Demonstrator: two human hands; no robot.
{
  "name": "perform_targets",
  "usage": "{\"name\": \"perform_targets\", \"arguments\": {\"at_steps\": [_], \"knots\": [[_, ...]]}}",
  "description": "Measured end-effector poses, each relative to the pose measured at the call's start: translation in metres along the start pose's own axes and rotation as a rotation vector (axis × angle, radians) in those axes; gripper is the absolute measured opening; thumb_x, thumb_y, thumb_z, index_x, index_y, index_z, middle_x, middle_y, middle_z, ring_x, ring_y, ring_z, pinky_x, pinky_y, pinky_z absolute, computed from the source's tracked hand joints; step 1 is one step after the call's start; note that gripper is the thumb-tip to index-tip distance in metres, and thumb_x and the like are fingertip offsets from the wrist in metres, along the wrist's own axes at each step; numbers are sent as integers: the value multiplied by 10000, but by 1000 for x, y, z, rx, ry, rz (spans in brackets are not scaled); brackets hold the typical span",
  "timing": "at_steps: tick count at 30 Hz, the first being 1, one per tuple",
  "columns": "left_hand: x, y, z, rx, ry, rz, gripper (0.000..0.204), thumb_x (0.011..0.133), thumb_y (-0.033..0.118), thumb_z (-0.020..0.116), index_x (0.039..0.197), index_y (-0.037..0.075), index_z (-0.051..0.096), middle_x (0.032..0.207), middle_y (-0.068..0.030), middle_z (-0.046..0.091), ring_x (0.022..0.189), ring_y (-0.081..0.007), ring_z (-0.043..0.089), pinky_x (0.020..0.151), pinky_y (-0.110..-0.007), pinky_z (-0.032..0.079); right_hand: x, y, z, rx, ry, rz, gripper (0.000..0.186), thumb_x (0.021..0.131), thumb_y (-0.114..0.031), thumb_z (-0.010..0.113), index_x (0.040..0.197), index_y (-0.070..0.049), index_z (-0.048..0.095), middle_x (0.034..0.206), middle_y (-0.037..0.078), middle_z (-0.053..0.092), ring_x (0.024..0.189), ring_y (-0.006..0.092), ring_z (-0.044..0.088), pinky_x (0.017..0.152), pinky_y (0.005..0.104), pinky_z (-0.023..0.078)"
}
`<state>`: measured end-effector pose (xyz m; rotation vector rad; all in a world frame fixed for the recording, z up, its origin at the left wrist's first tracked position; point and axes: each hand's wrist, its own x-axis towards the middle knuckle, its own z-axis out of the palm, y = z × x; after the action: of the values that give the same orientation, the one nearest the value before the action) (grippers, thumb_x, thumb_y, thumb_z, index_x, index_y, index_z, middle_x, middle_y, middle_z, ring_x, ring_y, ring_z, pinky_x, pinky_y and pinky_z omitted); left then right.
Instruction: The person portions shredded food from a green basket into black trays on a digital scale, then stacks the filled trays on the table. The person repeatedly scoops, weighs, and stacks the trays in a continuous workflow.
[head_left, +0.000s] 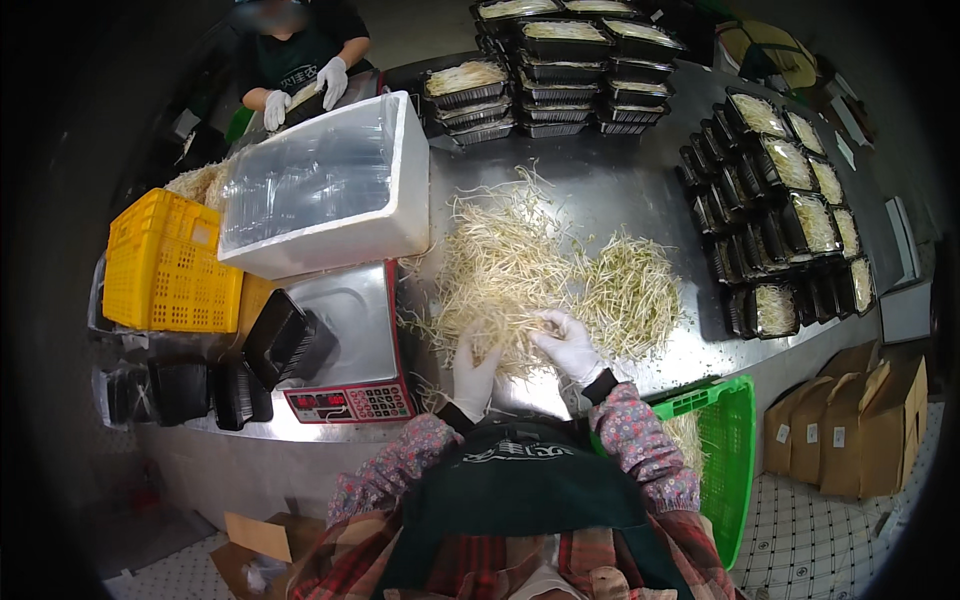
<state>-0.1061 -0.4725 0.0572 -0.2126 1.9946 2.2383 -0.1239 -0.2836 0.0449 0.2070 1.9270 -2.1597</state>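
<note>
A large loose pile of bean sprouts (505, 240) lies on the metal table in front of me. At its near edge my left hand (473, 378), in a white glove, is closed on some of the sprouts, its fingertips partly covered by them. My right hand (570, 348), also gloved, grips the other side of the same bunch with thumb and fingers. To the right sits a second, smaller heap of bean sprouts (630, 298), greener in colour. Left of my hands stands a red-edged digital scale (350, 340) with an empty black plastic tray (277, 338) tilted on it.
A white foam box (405, 190) of clear plastic lids and a yellow crate (170, 265) stand at left. Filled trays are stacked at the back (565, 70) and right (790, 200). A green crate (735, 470) is beside me. Across the table, a gloved co-worker (300, 65) handles a tray.
</note>
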Motion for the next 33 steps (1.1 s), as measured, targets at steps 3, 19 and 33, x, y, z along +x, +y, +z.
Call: {"name": "perform_targets", "arguments": {"at_steps": [3,19,33], "knots": [[-8,-44,-37,-201,149,-43,594,932,19,570,1472,30,323,1403,-107,473,1198,-180,523,1020,-300,427,31,-16,38,-510,-187,-175,520,877,-194,696,1350,-46,540,1297,147,585,1199,252,555,1041,355,428],[-51,-29,-103,91,-347,-556,939,884,189,691,1575,169,56,1553,-172,253,1231,-285,538,863,-466,539,-18,18,40,-1218,-333,-472,745,840,-486,658,1445,-111,437,1529,183,335,1391,393,316,1136,518,254],[130,-6,-75,1370,-496,47,1281,546,359,918,1537,94,152,1493,-223,301,1241,-396,498,932,-471,507,111,-14,50,-1518,-308,-41,1103,649,-236,827,1537,-116,185,1424,244,438,1236,379,532,911,509,512]]}}
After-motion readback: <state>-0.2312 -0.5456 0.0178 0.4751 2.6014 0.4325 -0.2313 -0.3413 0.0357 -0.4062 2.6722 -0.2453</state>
